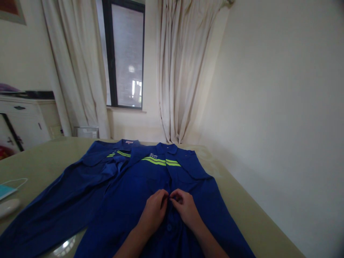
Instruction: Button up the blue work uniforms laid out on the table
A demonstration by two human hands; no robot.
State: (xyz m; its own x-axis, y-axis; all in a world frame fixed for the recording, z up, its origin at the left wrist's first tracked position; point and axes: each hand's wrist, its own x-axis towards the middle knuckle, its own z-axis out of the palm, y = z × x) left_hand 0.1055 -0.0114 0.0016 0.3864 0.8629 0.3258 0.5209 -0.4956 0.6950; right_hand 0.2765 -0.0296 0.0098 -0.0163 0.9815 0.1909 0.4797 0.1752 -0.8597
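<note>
A blue work shirt (150,179) with yellow-green reflective stripes lies flat on the pale table (40,161), collar away from me. A second blue shirt (88,172) of the same kind lies partly under it on the left. My left hand (154,209) and my right hand (184,206) meet at the front placket in the middle of the top shirt. Both hands have their fingers pinched together on the placket, fingertips touching. A blue button (169,227) shows just below the hands.
A face mask (8,188) and a white oval object (9,207) lie at the table's left edge. Behind stand a white cabinet (24,122), a window with cream curtains (182,71) and a plain wall close on the right.
</note>
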